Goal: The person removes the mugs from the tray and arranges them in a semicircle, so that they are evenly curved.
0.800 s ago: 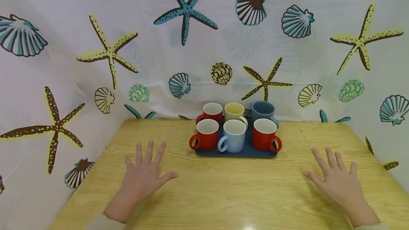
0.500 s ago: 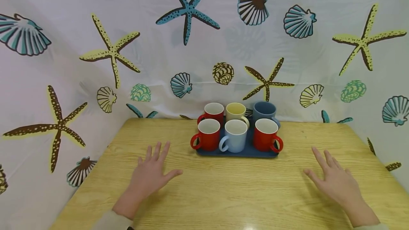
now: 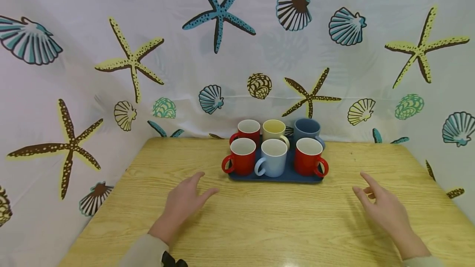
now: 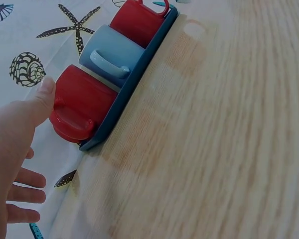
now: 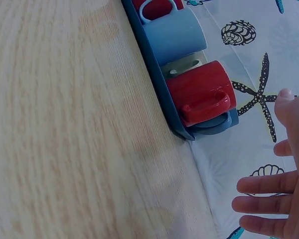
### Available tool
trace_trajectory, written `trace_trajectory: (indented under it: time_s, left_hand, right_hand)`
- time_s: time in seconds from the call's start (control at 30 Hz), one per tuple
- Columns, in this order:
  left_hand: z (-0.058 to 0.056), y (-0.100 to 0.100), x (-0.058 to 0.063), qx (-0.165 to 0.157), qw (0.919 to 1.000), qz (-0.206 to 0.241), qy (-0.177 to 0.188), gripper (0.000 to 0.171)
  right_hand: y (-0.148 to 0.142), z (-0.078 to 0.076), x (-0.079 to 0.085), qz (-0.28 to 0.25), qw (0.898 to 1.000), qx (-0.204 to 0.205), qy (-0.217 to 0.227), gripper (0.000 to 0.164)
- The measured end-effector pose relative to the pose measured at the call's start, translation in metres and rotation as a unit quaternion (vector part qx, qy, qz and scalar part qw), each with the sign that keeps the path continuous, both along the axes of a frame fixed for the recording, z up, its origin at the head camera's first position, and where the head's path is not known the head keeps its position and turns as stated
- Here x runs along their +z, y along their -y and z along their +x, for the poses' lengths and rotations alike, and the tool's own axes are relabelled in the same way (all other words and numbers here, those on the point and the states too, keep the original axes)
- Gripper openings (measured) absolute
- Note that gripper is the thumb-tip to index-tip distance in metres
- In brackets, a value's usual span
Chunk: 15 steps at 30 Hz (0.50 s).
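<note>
1. Both grips have just turned: a moment ago their fingers fanned out in the head view; now thumb and index finger hide most of the rest. The left grip [image 3: 183,201], left of the tray [image 3: 274,179] and nearer the person, has also shifted towards it. The right grip [image 3: 389,212] is to the tray's right, likewise nearer.
2. Each grip is wide, holds nothing and stays apart from the tray; I judge this as readying, with handling not begun.
3. The tray, on the surface [image 3: 274,221], bears a front row of left red mug [image 3: 243,163], pale mug [image 3: 275,165] and right red mug [image 3: 306,163]; behind, rear red mug [image 3: 249,130], yellow mug [image 3: 273,129] and dark mug [image 3: 306,129].
4. The left wrist view shows fingers [image 4: 27,194] below the thumb that the head view hides.
5. There, that thumb overlaps the left red mug; the head view shows a gap.
</note>
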<state>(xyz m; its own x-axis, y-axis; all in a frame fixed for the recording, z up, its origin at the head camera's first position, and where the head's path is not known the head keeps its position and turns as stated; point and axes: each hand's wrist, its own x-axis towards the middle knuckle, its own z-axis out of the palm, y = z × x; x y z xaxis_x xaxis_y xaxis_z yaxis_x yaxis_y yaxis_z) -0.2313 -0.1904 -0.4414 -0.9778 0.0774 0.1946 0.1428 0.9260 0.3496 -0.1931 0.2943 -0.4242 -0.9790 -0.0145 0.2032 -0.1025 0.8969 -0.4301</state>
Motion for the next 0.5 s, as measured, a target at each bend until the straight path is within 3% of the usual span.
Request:
trace_trajectory:
  time_s: [0.13,0.33,0.5]
  left_hand:
    - [-0.010,-0.005,-0.001,-0.002,0.9998,0.018,-0.001,0.085]
    - [-0.026,-0.011,-0.006,-0.016,0.9993,0.034,-0.002,0.095]
    - [-0.036,-0.014,-0.013,-0.031,0.9975,0.063,0.003,0.083]
  right_hand:
    - [0.004,-0.005,-0.002,-0.051,0.999,0.006,0.001,0.065]
    - [0.010,-0.013,-0.006,-0.099,0.995,0.008,-0.004,0.062]
    - [0.016,-0.020,-0.008,-0.132,0.991,0.013,-0.005,0.061]
